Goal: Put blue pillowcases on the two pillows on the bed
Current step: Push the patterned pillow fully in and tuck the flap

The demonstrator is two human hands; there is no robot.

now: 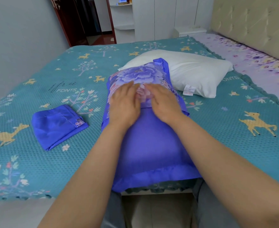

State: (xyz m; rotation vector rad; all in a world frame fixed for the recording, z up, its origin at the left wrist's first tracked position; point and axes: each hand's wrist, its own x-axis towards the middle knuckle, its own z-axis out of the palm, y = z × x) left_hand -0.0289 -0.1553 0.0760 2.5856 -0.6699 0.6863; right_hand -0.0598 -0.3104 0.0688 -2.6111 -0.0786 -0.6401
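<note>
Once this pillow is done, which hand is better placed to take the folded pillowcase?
Probably the left hand: the folded pillowcase lies on its side of the covered pillow; the right hand would cross over.

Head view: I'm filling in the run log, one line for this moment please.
first pillow: cased | hands: left, right flat on it | white pillow: bare | folded pillowcase: untouched

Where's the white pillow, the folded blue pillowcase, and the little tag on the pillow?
White pillow (189,69), head view: middle of its bare top.
Folded pillowcase (57,126), head view: centre of the blue fold.
Tag (188,90), head view: middle of the label at the pillow's near edge.
</note>
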